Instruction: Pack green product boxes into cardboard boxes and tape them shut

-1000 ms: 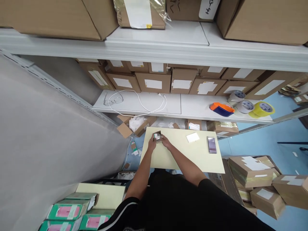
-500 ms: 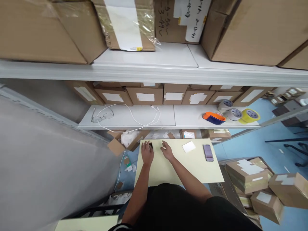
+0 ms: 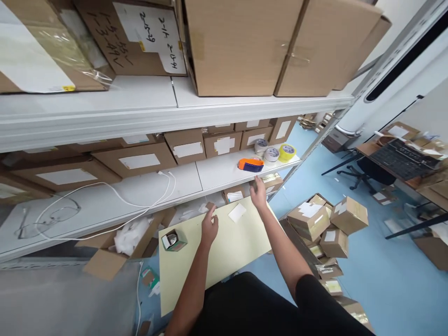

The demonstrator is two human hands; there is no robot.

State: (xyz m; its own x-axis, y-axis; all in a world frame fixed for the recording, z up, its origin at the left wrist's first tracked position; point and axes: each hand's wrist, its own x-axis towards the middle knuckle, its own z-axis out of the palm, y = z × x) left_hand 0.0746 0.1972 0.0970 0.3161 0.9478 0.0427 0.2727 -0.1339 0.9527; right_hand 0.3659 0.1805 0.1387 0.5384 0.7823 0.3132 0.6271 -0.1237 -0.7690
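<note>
My left hand (image 3: 209, 227) hovers over the pale yellow board (image 3: 224, 252), fingers stretched and thumb apart, holding nothing. Left of it, a small green box (image 3: 175, 240) with its top open stands on the board; something dark and white shows inside. Farther right, at the board's back right corner, is my right hand (image 3: 258, 193), its fingers extended and nothing visible in them. Just above those fingertips, on the shelf, lies an orange and dark blue tape dispenser (image 3: 251, 164), apart from the hand. A white card (image 3: 237, 213) rests between my hands. No phone shows now.
A grey shelf (image 3: 178, 182) crosses in front, holding cartons, a white cable (image 3: 115, 189), glasses (image 3: 52, 217), and tape rolls (image 3: 271, 155). Below it at left is an open carton (image 3: 108, 261). Stacked boxes (image 3: 311, 217) stand right of the board.
The view has swung to the right. My left hand has come away from the left side of the board, uncovering the green box. My right hand has moved right, toward the far right corner.
</note>
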